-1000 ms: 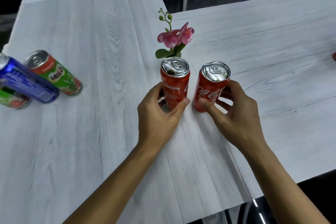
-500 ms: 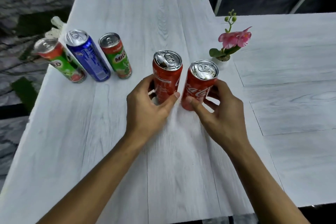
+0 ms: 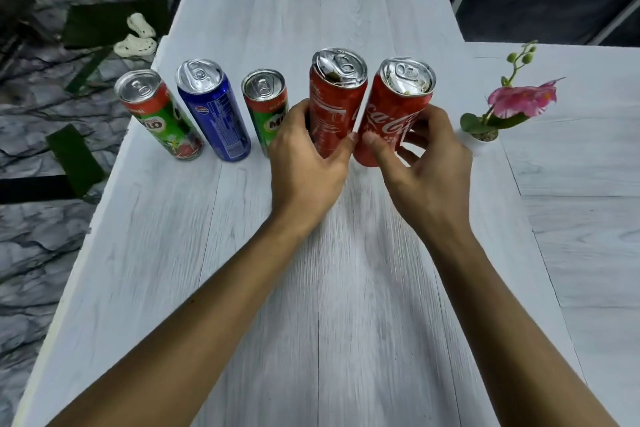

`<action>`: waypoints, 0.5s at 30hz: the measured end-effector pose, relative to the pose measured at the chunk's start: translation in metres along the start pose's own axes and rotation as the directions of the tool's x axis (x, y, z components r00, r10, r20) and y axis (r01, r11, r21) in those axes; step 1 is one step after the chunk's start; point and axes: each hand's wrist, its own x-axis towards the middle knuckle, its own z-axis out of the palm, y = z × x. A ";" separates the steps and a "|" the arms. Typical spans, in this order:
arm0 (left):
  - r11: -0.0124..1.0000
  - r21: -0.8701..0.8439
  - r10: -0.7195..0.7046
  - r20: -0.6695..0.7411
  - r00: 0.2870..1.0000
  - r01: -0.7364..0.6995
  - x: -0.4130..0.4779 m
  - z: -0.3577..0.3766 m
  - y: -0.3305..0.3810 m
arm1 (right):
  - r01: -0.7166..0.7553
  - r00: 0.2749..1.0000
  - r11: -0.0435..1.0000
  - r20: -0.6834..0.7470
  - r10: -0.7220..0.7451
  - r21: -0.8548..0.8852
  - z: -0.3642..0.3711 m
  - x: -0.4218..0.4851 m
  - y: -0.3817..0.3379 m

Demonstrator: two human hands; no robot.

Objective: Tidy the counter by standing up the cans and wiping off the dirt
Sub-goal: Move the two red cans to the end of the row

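The left hand (image 3: 304, 163) holds one red can (image 3: 334, 104) and the right hand (image 3: 426, 163) holds the other red can (image 3: 391, 114), mid-counter (image 3: 346, 288). They look light, thin and easy to dent, so hold the sides softly.

Near counter (image 3: 311, 305) bare between the forearms; wide passage. Across the middle, five upright cans form a barrier: Milo can (image 3: 157, 114), blue can (image 3: 214, 111), second Milo can (image 3: 268, 107) (narrow gaps), two touching Coca-Cola cans (image 3: 367, 107). Potted orchid (image 3: 512, 104) blocks right; far counter beyond open.

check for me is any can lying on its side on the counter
No, all five stand upright: the left Milo can, blue can, second Milo can and both red cans.
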 end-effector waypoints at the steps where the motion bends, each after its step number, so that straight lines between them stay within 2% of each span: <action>1: 1.000 0.001 -0.011 -0.008 1.000 0.011 0.002 0.003 -0.001 | -0.004 1.000 1.000 -0.002 0.004 -0.008 0.002 0.005 0.001; 15: 0.989 -0.041 -0.141 -0.067 0.988 0.139 0.011 0.031 -0.006 | -0.025 1.000 0.999 0.004 0.025 -0.034 0.016 0.026 0.016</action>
